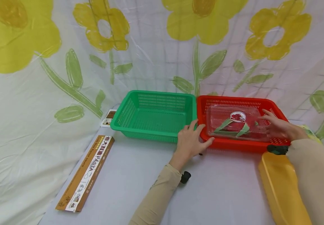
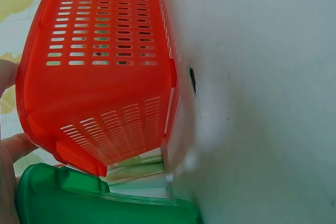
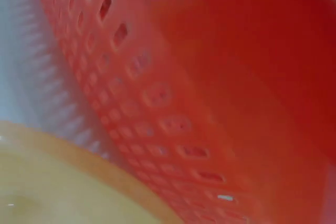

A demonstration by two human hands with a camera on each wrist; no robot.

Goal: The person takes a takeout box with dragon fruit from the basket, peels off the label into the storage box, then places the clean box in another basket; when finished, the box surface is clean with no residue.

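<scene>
In the head view a red basket [image 1: 235, 146] stands at the right against a green basket [image 1: 150, 133]. Inside the red one lies a clear plastic box [image 1: 223, 114] with a round red-and-white label and green strips on it. My left hand [image 1: 189, 140] is at the red basket's near left corner, fingers spread, beside the green basket's rim; whether it touches either rim I cannot tell. Over the right side of the red basket, my right hand [image 1: 281, 126] has its fingers parted next to the box's right end. The right wrist view shows only the red basket's wall [image 3: 210, 103], close and blurred.
A brown-and-white pasta box [image 1: 86, 173] lies at the left of the white table. Behind it, a small card-like pack [image 1: 108, 118] is partly under the green basket. A yellow tray-like container [image 1: 282, 187] sits below my right forearm. A flower-printed sheet [image 1: 150, 62] hangs behind.
</scene>
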